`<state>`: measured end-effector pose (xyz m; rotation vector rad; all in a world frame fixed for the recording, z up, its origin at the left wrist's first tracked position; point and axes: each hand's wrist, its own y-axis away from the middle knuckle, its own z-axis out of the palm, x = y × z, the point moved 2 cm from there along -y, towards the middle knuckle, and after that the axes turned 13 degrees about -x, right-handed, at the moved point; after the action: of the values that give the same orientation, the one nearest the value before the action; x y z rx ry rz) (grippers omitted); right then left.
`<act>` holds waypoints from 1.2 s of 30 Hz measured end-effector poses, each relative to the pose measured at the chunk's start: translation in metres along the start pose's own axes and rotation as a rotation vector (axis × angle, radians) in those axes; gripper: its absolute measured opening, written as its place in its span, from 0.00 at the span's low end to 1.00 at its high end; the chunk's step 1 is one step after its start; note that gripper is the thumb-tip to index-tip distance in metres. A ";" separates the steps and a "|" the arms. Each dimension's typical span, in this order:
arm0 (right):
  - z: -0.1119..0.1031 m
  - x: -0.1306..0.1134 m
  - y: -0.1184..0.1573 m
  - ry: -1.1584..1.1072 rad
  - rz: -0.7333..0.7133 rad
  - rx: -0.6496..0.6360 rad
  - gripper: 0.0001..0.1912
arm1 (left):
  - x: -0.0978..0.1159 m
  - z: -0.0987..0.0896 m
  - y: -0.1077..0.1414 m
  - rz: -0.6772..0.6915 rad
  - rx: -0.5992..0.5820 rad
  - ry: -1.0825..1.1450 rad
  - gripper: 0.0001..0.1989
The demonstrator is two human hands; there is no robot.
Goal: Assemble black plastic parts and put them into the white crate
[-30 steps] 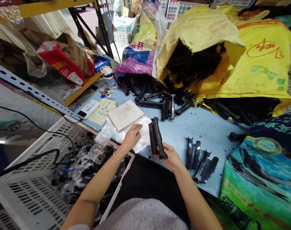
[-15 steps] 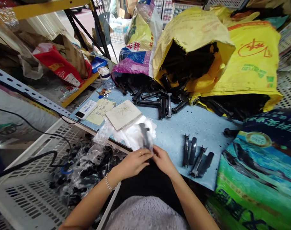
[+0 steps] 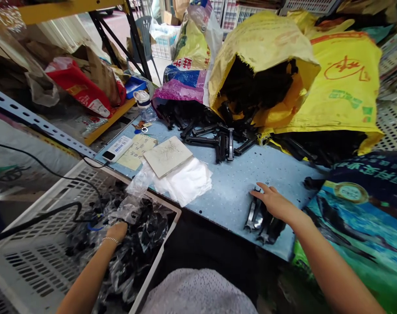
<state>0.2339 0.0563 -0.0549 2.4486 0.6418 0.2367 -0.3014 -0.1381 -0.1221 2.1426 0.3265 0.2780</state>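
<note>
My right hand [image 3: 276,205] is at the front right of the blue table [image 3: 227,183]. Its thumb and fingers close round the upper end of a long, narrow black plastic part [image 3: 250,213]. A second, shiny black part [image 3: 258,218] lies against it, and further black parts [image 3: 272,229] are under and beside the palm. Down at the left, my left hand [image 3: 117,231] is inside the white crate [image 3: 35,266], among black parts in clear bags [image 3: 124,261]. A clear bag [image 3: 129,213] hides its fingers, so their grip does not show.
White plastic bags [image 3: 191,181] lie under a pale flat board [image 3: 168,156] at the table's front edge. Behind are loose black parts [image 3: 218,141] and an open yellow sack [image 3: 266,41]. A green-blue sack [image 3: 351,231] flanks the right side. A cable [image 3: 54,213] crosses the crate.
My hands were together at the white bags, round a bagged black part. Now they are apart: the left down in the crate, the right on the black parts, which have shifted slightly left.
</note>
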 end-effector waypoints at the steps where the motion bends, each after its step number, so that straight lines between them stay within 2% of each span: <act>1: -0.001 0.000 0.001 0.001 -0.019 -0.007 0.41 | 0.010 -0.002 0.000 0.015 -0.017 0.008 0.05; 3: -0.006 -0.005 0.005 0.002 -0.060 0.008 0.40 | 0.046 -0.009 0.002 0.155 -0.064 0.052 0.09; 5: -0.012 -0.014 0.008 -0.005 -0.072 0.028 0.35 | 0.101 -0.025 0.005 0.462 -0.012 0.167 0.17; 6: -0.015 -0.019 0.008 -0.018 -0.071 0.028 0.31 | 0.132 -0.036 0.007 0.671 0.087 0.245 0.18; 7: -0.017 -0.024 0.007 -0.040 -0.071 0.018 0.24 | 0.161 -0.048 0.007 0.788 0.270 0.299 0.18; 8: -0.018 -0.028 0.006 -0.080 -0.073 -0.005 0.17 | 0.186 -0.059 0.005 0.818 0.466 0.330 0.15; 9: -0.017 -0.031 0.004 -0.142 -0.074 -0.034 0.10 | 0.208 -0.069 0.000 0.797 0.595 0.335 0.11; 10: -0.015 -0.033 0.002 -0.227 -0.068 -0.064 0.06 | 0.225 -0.077 -0.008 0.777 0.655 0.341 0.08; 12: -0.009 -0.035 0.000 -0.466 -0.057 -0.099 0.11 | 0.243 -0.090 -0.025 0.734 0.691 0.358 0.04; 14: -0.002 -0.039 -0.003 -0.792 -0.077 -0.059 0.18 | 0.240 -0.101 -0.042 0.740 0.627 0.483 0.06; 16: 0.001 -0.053 -0.008 -1.183 -0.156 0.020 0.20 | 0.227 -0.108 -0.054 0.755 0.546 0.645 0.06; 19: -0.006 -0.095 -0.026 -1.757 -0.312 0.071 0.19 | 0.211 -0.114 -0.061 0.760 0.487 0.779 0.07; 22: -0.024 -0.145 -0.055 -2.073 -0.501 0.050 0.18 | 0.209 -0.112 -0.059 0.792 0.490 0.923 0.11; 24: -0.034 -0.171 -0.075 -2.126 -0.579 0.026 0.18 | 0.210 -0.110 -0.054 0.817 0.515 0.958 0.11; 26: -0.037 -0.183 -0.093 -2.103 -0.523 0.041 0.20 | 0.210 -0.109 -0.047 0.844 0.552 0.850 0.06; 27: -0.036 -0.185 -0.100 -2.081 -0.461 0.073 0.21 | 0.208 -0.109 -0.044 0.851 0.581 0.747 0.03; 29: -0.031 -0.180 -0.106 -2.041 -0.335 0.162 0.22 | 0.203 -0.109 -0.038 0.824 0.672 0.517 0.11; 31: -0.026 -0.169 -0.099 -1.993 -0.252 0.263 0.22 | 0.198 -0.110 -0.036 0.757 0.762 0.329 0.17; 33: -0.022 -0.160 -0.082 -1.909 -0.250 0.313 0.21 | 0.197 -0.111 -0.036 0.734 0.795 0.249 0.20; 34: -0.022 -0.158 -0.072 -1.870 -0.293 0.277 0.21 | 0.198 -0.112 -0.037 0.749 0.785 0.251 0.22; 35: -0.021 -0.158 -0.061 -1.842 -0.370 0.182 0.21 | 0.199 -0.113 -0.038 0.775 0.771 0.272 0.23; 36: -0.020 -0.159 -0.051 -1.825 -0.467 0.029 0.21 | 0.200 -0.115 -0.039 0.807 0.755 0.306 0.25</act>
<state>0.0696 0.0233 -0.0718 1.4539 0.2467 -1.8759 -0.1552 0.0384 -0.0767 2.8969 -0.3554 1.0882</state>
